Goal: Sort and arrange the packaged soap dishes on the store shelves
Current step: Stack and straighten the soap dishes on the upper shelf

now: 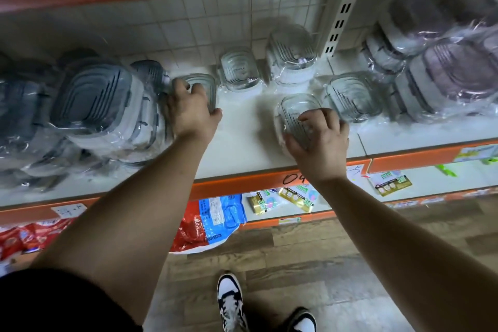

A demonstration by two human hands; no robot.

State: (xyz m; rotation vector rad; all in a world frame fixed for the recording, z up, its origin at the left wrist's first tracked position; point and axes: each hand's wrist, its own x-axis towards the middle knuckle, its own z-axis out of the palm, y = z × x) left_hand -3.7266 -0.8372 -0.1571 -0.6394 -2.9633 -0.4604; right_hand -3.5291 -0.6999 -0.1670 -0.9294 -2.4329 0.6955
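Shelf, wrapped soap dishes, both hands in.

Left hand: grip closed over the near end of a clear dish, the left dish. Fingers lie on top, thumb on its right side. The dish sits mid-depth, just beside the grey stack.

Right hand: grip closed on a second clear dish, the right dish. Fingers curl over its near end, thumb on its left flank. The dish is near the front edge; I cannot tell whether it is lifted or resting.

Key relation: each dish extends away from its own hand, toward the back wall. The long axis runs front to back, and the right dish leans slightly left. Bare shelf lies between the two hands.

Three more clear dishes sit loose:
- back dish
- tall pack, at the back
- side dish, just right of the right dish and nearest the right hand

Purple stack is far right.

Judgement: sorting is under way. The clear dishes are not yet in one row, and the gap behind the right dish looks like the likely slot.
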